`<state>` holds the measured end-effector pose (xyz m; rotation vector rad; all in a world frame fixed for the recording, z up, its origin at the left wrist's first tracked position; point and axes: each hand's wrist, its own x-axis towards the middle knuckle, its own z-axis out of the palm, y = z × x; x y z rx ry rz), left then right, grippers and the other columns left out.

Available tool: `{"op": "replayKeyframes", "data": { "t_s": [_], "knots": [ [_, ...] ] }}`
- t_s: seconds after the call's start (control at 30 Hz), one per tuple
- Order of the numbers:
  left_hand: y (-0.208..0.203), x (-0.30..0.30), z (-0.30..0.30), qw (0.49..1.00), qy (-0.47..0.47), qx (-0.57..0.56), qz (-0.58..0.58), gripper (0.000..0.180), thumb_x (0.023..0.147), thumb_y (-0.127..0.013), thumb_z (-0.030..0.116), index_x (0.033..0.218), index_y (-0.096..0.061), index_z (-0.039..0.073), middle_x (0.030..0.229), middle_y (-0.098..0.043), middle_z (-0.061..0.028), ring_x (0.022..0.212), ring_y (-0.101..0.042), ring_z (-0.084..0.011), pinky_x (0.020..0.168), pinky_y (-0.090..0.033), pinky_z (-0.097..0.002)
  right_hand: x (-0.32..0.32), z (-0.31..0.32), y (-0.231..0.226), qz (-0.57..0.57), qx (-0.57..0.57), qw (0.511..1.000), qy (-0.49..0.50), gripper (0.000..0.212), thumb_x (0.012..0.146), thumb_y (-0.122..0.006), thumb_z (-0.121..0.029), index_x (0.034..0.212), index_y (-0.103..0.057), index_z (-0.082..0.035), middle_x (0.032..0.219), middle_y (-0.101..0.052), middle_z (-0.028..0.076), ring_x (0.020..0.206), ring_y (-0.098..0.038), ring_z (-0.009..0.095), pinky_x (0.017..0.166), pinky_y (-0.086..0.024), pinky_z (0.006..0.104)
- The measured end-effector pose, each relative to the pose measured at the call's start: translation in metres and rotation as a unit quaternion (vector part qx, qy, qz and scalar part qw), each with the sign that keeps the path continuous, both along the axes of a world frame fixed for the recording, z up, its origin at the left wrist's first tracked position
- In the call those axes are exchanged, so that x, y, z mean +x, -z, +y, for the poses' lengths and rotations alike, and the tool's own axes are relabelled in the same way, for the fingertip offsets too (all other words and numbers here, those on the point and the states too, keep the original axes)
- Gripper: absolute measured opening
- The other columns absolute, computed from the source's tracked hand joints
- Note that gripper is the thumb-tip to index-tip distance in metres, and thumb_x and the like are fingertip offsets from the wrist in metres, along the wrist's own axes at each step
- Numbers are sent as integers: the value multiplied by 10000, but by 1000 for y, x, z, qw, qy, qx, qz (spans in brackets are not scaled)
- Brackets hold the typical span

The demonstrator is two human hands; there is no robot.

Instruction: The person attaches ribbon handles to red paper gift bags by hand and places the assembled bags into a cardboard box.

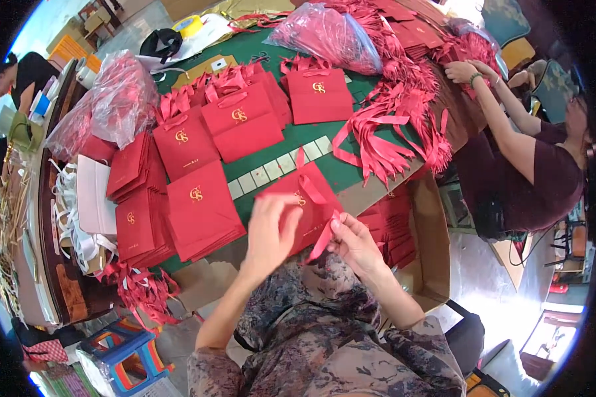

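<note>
Crowded workshop, green-topped table (311, 142) covered in red paper gift bags and ribbon. Person's view looks down at both hands over the table's near edge.

Left hand (269, 231) is half-curled, fingers bent over the lower left part of a flat red bag (308, 198); it touches or lightly pins the bag, grip not fully visible. Right hand (353, 243) is closed in a pinch on a red ribbon (323, 239), thumb and fingertips together at the ribbon's upper end.

Key relation: the bag lies just ahead of both hands, tilted, its long axis running from near-left to far-right. The ribbon hangs between the hands, running down and left from the right hand's pinch toward the left wrist, crossing the bag's near right corner. Right hand is nearer the ribbon; left hand is nearer the bag's body. A second ribbon loop sits on the bag's face, ahead of the right hand.

Left of the left hand: stacks of finished bags (202, 212), flat, gold emblem up. Further ahead: more bags (242, 119) standing with handles up. Ahead and right of the right hand: loose ribbon pile (394, 126). Right of the right hand, below table level: open carton (430, 251) with red bags inside. Far right, another person's hand (462, 71) reaches into ribbon at the table's far side. Plastic sacks (109, 99) of red stock sit far left.
</note>
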<state>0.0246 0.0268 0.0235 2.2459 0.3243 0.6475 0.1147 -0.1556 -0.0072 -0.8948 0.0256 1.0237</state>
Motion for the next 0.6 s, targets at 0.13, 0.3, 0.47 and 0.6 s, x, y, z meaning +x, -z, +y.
{"op": "replayKeyframes", "data": {
  "t_s": [0.13, 0.3, 0.47, 0.6],
  "knots": [
    [2, -35, -33, 963, 44, -236, 123, 297, 942, -647, 162, 1187, -630, -5, 976, -690, -131, 835, -655, -216, 732, -510, -320, -5, 11, 1, -16, -4, 1000, -2, 93, 1017, -581, -175, 1057, -588, -92, 903, -636, -18, 795, -615, 85, 714, -535, 253],
    [15, -49, -47, 968, 24, -170, 183, 240, 914, -669, 146, 1093, -647, -13, 860, -651, -134, 717, -634, -250, 652, -501, -335, -11, 11, 3, -52, -4, 998, 17, 71, 994, -596, -92, 1061, -576, -80, 957, -634, -4, 841, -611, 83, 729, -530, 249],
    [10, -48, -28, 995, 5, -41, 96, 215, 865, -658, 74, 1075, -678, 32, 874, -653, -122, 805, -607, -319, 719, -500, -391, -15, -2, -5, -451, -261, 849, 93, 306, 851, -714, 14, 1088, -526, -32, 923, -549, 26, 759, -545, 97, 664, -467, 227],
    [-4, -34, -24, 990, 11, 78, 121, 195, 827, -684, 90, 1022, -672, 84, 869, -658, -88, 841, -593, -306, 734, -494, -400, -18, 4, -22, -598, -163, 782, 56, 315, 785, -773, 33, 1039, -594, -18, 1041, -583, 122, 790, -610, 160, 656, -518, 264]
  ]
}}
